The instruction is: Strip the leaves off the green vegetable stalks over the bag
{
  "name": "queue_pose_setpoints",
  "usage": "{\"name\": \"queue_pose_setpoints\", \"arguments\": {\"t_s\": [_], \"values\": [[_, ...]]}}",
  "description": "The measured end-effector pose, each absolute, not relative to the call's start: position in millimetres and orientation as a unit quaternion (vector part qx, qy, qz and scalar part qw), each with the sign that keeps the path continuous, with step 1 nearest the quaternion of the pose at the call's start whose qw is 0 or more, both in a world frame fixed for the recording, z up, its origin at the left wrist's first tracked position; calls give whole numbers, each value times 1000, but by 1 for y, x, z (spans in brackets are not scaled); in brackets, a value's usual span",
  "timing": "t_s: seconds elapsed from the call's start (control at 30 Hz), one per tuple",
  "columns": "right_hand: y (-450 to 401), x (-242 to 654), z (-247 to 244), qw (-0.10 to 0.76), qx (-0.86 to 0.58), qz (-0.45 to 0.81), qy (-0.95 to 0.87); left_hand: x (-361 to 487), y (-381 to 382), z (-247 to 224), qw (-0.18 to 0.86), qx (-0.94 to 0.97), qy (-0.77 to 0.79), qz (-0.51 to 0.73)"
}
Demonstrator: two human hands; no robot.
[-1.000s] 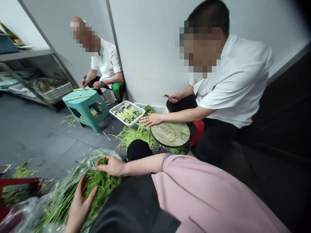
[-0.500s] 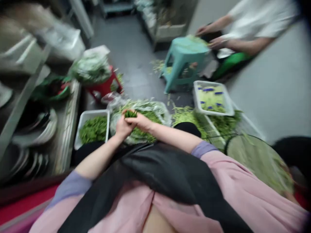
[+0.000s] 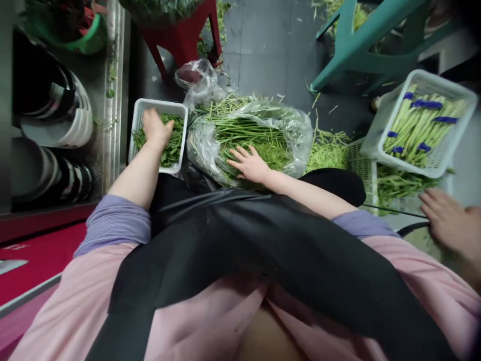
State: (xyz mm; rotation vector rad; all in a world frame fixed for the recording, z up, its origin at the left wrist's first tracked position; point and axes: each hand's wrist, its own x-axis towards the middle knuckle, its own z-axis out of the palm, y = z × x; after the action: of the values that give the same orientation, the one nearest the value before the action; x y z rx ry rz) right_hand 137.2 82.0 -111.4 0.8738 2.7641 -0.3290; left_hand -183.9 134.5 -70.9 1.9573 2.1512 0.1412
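Observation:
My left hand [image 3: 155, 129] is over a white plastic basket [image 3: 185, 135] of cut leafy greens [image 3: 171, 148], thumb spread away from the fingers; nothing shows in its grasp, though the fingertips are partly blurred. Fingers spread, my right hand [image 3: 251, 166] lies on the long thin green stems [image 3: 259, 135] in an open clear plastic bag [image 3: 300, 131]. The bag stands between my knees, right beside the basket.
Bundles of stalks with blue ties fill a white crate [image 3: 464, 108] at right, above another of greens [image 3: 402, 183]. Another person's hand [image 3: 445, 218] reaches in there. A red stool [image 3: 176, 37], a teal stool [image 3: 349, 50] and shelved buckets [image 3: 80, 120] stand around.
The green bunch held between both hands is out of them. My left hand has moved to the basket, my right onto the stems in the bag. The view has tilted downward.

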Motion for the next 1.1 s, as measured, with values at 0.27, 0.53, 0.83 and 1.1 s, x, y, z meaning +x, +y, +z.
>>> {"name": "queue_pose_setpoints", "arguments": {"t_s": [0.27,0.53,0.83,1.1], "values": [[90,189,-142,109,253,-140,951,-20,100,-114,209,822,514,-124],[82,199,-134,22,348,-154,924,-21,114,-128,219,914,291,-180],[86,188,-124,116,384,-182,898,-1,153,-116,108,841,522,-90],[89,191,-128,127,377,-213,892,-4,215,-116,146,814,539,-159]]}}
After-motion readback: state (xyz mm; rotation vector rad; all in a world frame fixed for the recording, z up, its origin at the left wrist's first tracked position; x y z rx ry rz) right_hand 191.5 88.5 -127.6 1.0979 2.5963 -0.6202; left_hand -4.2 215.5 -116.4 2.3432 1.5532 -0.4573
